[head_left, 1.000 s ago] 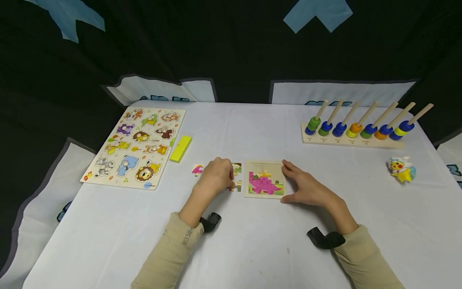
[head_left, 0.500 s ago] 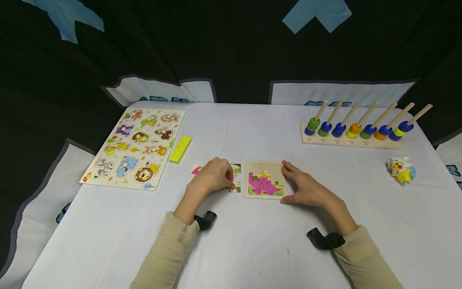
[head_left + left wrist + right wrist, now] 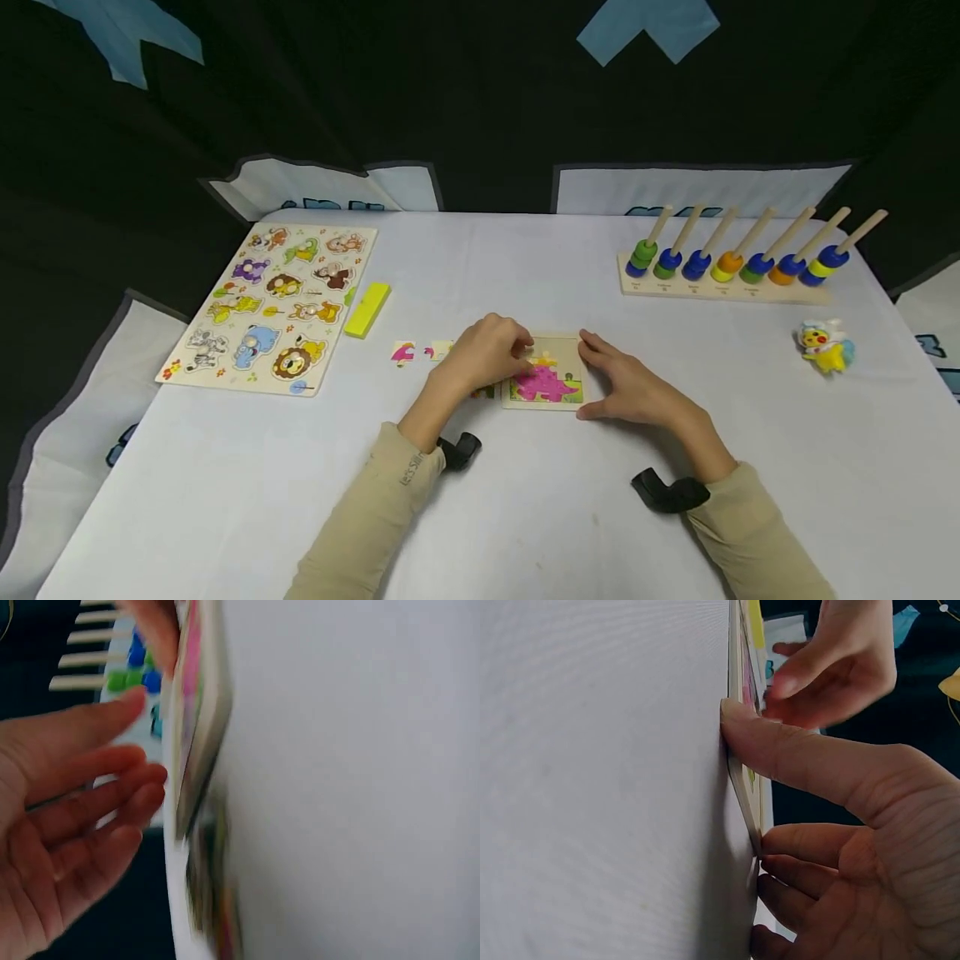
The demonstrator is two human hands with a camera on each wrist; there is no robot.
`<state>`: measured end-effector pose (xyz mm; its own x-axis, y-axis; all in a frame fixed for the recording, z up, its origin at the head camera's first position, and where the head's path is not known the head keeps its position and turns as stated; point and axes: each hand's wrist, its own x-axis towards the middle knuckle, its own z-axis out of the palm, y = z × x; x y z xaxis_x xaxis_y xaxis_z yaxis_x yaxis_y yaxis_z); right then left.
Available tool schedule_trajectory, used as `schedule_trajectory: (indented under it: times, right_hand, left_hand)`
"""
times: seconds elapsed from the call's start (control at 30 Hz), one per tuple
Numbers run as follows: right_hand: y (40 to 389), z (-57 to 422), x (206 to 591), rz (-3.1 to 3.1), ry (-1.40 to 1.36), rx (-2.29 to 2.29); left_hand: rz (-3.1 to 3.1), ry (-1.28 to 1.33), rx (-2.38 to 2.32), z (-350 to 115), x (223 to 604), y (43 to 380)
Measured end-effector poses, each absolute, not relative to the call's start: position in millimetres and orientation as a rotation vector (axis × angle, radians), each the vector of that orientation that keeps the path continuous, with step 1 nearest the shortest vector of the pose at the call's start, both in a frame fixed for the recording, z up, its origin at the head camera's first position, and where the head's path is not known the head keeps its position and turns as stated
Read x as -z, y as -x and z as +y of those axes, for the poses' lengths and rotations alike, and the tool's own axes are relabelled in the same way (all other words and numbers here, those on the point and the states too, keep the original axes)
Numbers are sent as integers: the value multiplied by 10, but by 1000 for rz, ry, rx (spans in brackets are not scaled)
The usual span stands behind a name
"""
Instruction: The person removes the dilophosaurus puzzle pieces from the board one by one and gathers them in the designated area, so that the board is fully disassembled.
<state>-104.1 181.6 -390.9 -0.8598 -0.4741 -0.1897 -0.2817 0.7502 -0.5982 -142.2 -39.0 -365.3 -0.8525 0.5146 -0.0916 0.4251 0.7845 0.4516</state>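
A small wooden jigsaw puzzle board (image 3: 543, 404) with a partly filled pink dinosaur picture lies on the white table. My right hand (image 3: 637, 387) holds its right side, thumb at the near corner and fingers along the far part of that edge. Over the board's left part hovers my left hand (image 3: 483, 354). In the left wrist view a gap shows between that hand's thumb and its loosely bent fingers (image 3: 146, 776), with no piece visible there. Loose puzzle pieces (image 3: 403, 352) lie to the left; others (image 3: 486, 392) beside the board are partly hidden under the left hand.
A large animal peg puzzle (image 3: 255, 333) lies at the left, with a yellow block (image 3: 367, 310) beside it. At the back right stands a wooden counting rack (image 3: 720, 287) with coloured rings on pegs. A small yellow toy figure (image 3: 825, 346) is at the far right.
My left hand has moved right, from the loose pieces to above the board's left edge, uncovering pieces behind it. My right hand has stayed at the board. The head view has shifted slightly.
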Motion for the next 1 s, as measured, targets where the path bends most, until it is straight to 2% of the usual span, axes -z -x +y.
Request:
schedule_trajectory:
  times: [0.33,0.67,1.0]
  right_hand:
    - [1056,1841,3878,2609,566,840]
    - [1039,1835,3860,2597,531,843]
    - [1040,1834,3919,2604,570,848]
  left_hand:
    - [2766,-692,-402,-105,3688,1415]
    - [2744,-749,-612,-99,3699,1370]
    - [2815,-957,-492,-56,3695,1283]
